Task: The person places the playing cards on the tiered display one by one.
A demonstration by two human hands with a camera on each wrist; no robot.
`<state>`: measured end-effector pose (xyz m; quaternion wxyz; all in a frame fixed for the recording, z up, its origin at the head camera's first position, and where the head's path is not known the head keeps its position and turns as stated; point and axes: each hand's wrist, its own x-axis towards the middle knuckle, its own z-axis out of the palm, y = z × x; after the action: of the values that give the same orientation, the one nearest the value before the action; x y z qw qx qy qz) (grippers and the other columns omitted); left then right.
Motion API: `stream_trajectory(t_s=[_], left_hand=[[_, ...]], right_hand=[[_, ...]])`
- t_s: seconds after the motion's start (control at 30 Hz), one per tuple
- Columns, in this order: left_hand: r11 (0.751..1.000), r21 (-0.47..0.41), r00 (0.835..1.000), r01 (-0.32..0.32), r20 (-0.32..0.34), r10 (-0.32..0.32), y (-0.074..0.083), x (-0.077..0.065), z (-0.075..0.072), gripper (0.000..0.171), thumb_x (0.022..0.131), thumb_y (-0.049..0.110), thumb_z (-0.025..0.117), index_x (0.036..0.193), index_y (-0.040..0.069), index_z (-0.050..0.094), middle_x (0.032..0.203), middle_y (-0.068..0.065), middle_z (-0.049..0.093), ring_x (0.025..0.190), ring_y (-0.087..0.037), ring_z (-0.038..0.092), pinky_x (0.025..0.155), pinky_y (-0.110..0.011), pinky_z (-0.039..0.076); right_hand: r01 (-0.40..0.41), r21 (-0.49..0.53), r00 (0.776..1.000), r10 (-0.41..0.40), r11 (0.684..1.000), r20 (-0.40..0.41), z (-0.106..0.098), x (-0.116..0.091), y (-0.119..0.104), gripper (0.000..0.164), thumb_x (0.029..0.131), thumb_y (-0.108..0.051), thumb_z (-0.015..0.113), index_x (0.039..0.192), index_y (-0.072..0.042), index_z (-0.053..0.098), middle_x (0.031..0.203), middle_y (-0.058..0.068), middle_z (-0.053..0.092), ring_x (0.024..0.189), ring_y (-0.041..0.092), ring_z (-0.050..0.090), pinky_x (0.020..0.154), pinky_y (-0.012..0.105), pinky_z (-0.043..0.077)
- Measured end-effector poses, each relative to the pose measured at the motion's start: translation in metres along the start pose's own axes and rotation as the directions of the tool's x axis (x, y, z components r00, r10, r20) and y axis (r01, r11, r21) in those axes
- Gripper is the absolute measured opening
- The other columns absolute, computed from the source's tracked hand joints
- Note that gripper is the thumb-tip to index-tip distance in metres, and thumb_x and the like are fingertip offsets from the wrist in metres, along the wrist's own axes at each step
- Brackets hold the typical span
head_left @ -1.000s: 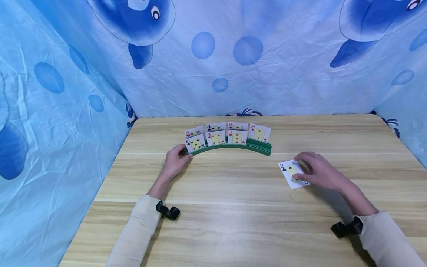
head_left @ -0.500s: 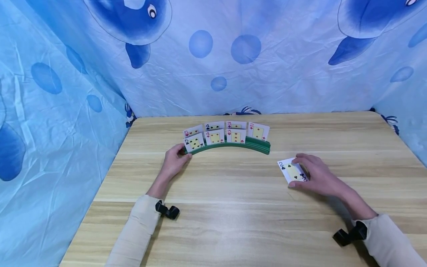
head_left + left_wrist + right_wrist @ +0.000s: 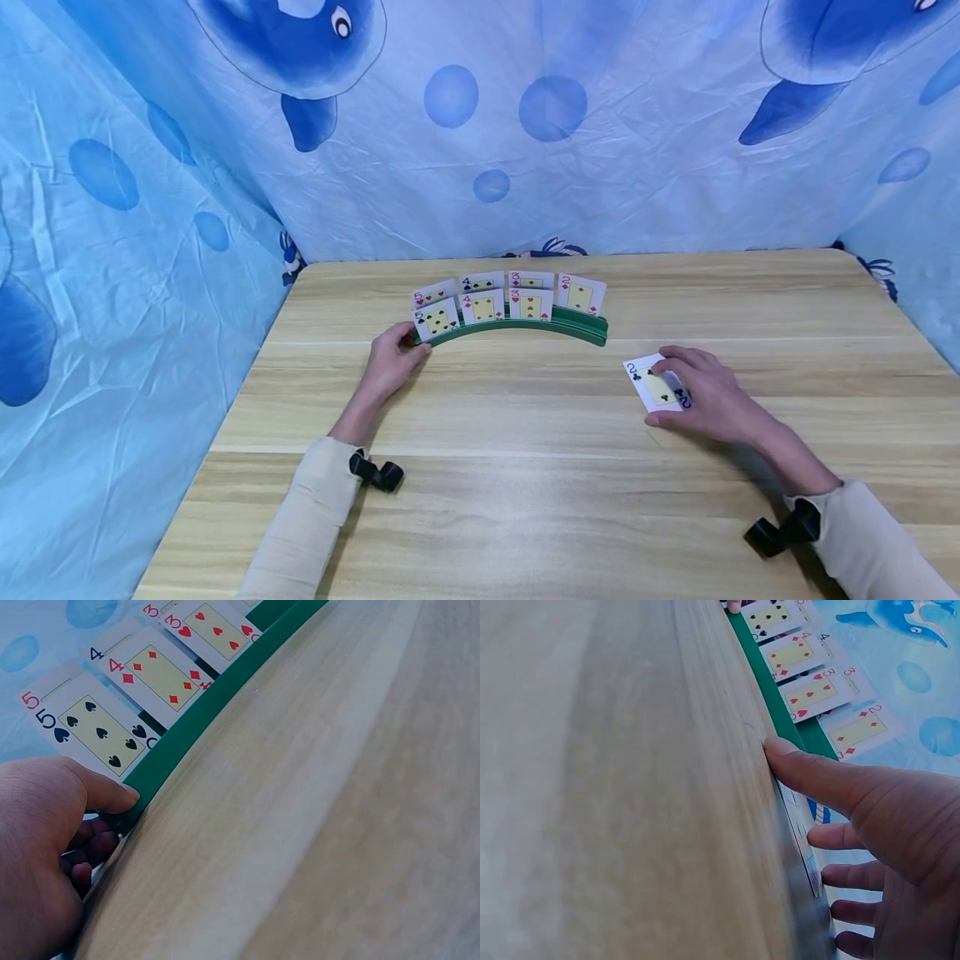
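Observation:
A curved green card holder (image 3: 577,325) stands toward the back of the table with two rows of playing cards. In the left wrist view, my left hand (image 3: 37,840) grips its left end, thumb in front and fingers tucked behind. A five of spades (image 3: 101,735) rises just above that thumb. To the right of the holder, my right hand (image 3: 708,398) holds a two of clubs (image 3: 654,390) by its edges, face up and low over the wood. The right wrist view shows this card almost edge-on, with the thumb at one side and the fingers at the other.
The front row also has a four of diamonds (image 3: 483,308) and a three of hearts (image 3: 530,307). A two of diamonds (image 3: 580,295) stands at the back row's right end. Behind the wooden table (image 3: 487,500) hangs a blue cloth (image 3: 637,192) with printed dolphins.
My right thumb has moved off the card's face to its near edge, and the right fingers have shifted on the card. My left hand stays on the holder.

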<state>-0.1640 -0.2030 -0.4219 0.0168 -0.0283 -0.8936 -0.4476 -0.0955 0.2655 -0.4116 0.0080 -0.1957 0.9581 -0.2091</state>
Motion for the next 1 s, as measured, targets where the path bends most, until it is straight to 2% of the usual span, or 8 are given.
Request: stream_trajectory(t_s=[0.33, 0.53, 0.8, 1.0], left_hand=[[1.0, 0.001, 1.0, 0.006, 0.009, -0.006, 0.001, 0.0, 0.0, 0.047, 0.092, 0.007, 0.067, 0.135, -0.007, 0.055, 0.129, -0.026, 0.062, 0.113, -0.036, 0.059, 0.099, -0.046, 0.048], [1.0, -0.002, 1.0, 0.008, 0.008, -0.008, 0.001, 0.0, 0.0, 0.047, 0.092, 0.007, 0.067, 0.136, -0.006, 0.055, 0.129, -0.026, 0.062, 0.114, -0.036, 0.059, 0.1, -0.047, 0.049], [1.0, -0.008, 1.0, -0.002, 0.006, 0.002, 0.001, 0.0, 0.0, 0.047, 0.092, 0.006, 0.067, 0.136, -0.006, 0.055, 0.128, -0.025, 0.062, 0.11, -0.033, 0.059, 0.096, -0.043, 0.049], [1.0, -0.005, 1.0, -0.004, 0.008, 0.004, 0.001, -0.001, 0.0, 0.046, 0.093, 0.006, 0.066, 0.137, -0.005, 0.055, 0.131, -0.025, 0.061, 0.113, -0.034, 0.058, 0.098, -0.044, 0.048]], right_hand=[[-0.021, -0.041, 0.999, 0.022, 0.999, 0.042, -0.003, 0.002, 0.0, 0.071, 0.075, -0.053, 0.083, 0.125, -0.008, 0.061, 0.149, 0.021, 0.046, 0.132, 0.048, 0.04, 0.098, 0.067, 0.034], [-0.034, -0.055, 0.998, 0.037, 0.998, 0.05, -0.004, 0.007, -0.001, 0.072, 0.071, -0.054, 0.085, 0.121, -0.007, 0.063, 0.147, 0.023, 0.048, 0.131, 0.048, 0.041, 0.098, 0.066, 0.033], [-0.035, -0.043, 0.998, 0.037, 0.998, 0.043, -0.006, 0.011, -0.003, 0.07, 0.065, -0.053, 0.089, 0.113, -0.008, 0.064, 0.139, 0.022, 0.052, 0.122, 0.045, 0.044, 0.093, 0.062, 0.037], [-0.047, -0.02, 0.998, 0.048, 0.999, 0.043, -0.005, 0.012, -0.003, 0.07, 0.063, -0.052, 0.09, 0.111, -0.008, 0.065, 0.135, 0.022, 0.053, 0.119, 0.044, 0.044, 0.092, 0.06, 0.036]])
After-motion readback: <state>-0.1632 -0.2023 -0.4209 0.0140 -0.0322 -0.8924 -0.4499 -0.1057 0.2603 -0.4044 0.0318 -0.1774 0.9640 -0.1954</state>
